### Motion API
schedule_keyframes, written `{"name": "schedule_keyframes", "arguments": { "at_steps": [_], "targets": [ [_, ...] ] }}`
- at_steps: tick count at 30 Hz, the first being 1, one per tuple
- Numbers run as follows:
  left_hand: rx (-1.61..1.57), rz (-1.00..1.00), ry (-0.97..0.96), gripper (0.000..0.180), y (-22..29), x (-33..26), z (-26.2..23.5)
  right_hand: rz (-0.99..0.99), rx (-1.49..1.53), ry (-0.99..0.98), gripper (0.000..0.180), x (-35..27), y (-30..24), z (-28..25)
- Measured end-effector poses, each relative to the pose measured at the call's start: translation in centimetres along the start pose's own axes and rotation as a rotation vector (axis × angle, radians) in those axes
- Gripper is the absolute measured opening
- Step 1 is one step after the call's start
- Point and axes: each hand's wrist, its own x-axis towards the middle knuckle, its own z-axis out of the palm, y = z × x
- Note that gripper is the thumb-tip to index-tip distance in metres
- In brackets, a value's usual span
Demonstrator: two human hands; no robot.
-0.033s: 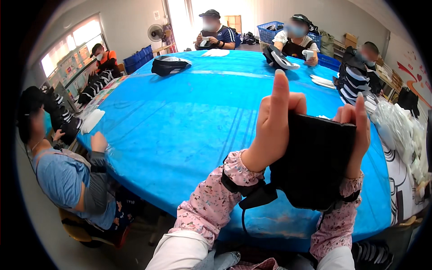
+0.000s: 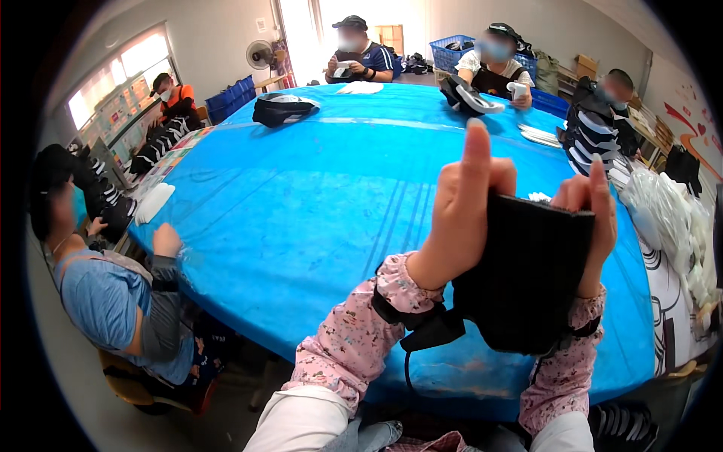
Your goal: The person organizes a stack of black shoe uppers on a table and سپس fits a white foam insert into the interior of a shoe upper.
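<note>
My left hand (image 2: 463, 211) and my right hand (image 2: 596, 218) grip a black fabric piece (image 2: 527, 275) by its two sides. It hangs above the near right part of the blue-covered table (image 2: 301, 218), with a straight upper edge and a narrower lower end. Both thumbs stick up, while the other fingers curl behind or over its top edge. Its far side is hidden. A black strap with a small dark box (image 2: 437, 331) sits at my left wrist, over a pink flowered sleeve (image 2: 350, 328).
Black-and-white fabric items (image 2: 286, 109) lie on the far table, and a tall stack of similar ones (image 2: 591, 139) stands at right. White flat pieces (image 2: 154, 203) rest at the left edge. Clear plastic bags (image 2: 670, 218) heap at right. Several co-workers sit around the table.
My hands and the black fabric piece have shifted very slightly, with the right hand a little lower and further left. The grip is the same.
</note>
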Motion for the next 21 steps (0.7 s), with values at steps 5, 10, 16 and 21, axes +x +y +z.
{"name": "schedule_keyframes", "arguments": {
  "at_steps": [5, 10, 16, 21],
  "targets": [
    [-0.16, -0.105, -0.003, 0.065, -0.7, -0.8, 2.3, 0.053, 0.271, -0.111, 0.043, -0.9, 1.9, 1.1],
    [0.029, -0.015, 0.014, 0.064, -0.3, -0.1, 0.5, -0.078, -0.114, -0.019, 0.05, -0.4, -0.1, 1.0],
    [0.205, 0.11, 0.005, 0.064, 0.3, 0.3, -0.6, -0.364, -0.482, 0.009, 0.05, -0.9, -2.4, 1.2],
    [0.088, -0.008, -0.043, 0.062, -0.5, 0.9, -0.8, -0.405, -0.624, -0.007, 0.049, -1.9, -3.3, 1.8]
  ]
}}
